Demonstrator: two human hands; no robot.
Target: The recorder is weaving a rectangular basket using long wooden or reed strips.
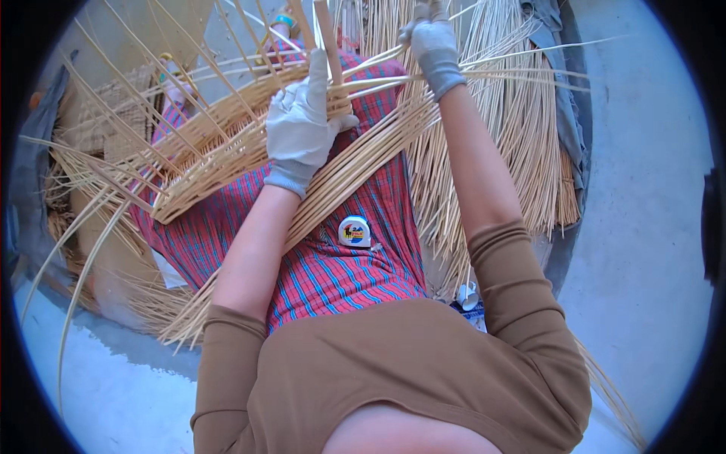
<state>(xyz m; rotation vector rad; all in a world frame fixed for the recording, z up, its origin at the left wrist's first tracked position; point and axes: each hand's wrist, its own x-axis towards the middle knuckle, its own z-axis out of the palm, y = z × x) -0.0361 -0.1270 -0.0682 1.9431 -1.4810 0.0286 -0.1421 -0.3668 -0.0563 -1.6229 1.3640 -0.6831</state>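
A partly woven wicker basket lies across my lap, its long stakes sticking up and out at the left. My left hand, in a pale work glove, holds the basket's right end; the index finger stretches up beside a flat wooden upright and the thumb reaches right. Up and to the right, my gloved right hand is closed on thin cane strands that run over from the basket. Its fingertips are partly hidden. Below both hands, a bundle of canes slants across my lap.
A white tape measure rests on the red and blue checked cloth over my lap. A thick spread of loose canes lies on the right, beside grey cloth. Woven matting is at the far left. A small white object sits near my right elbow.
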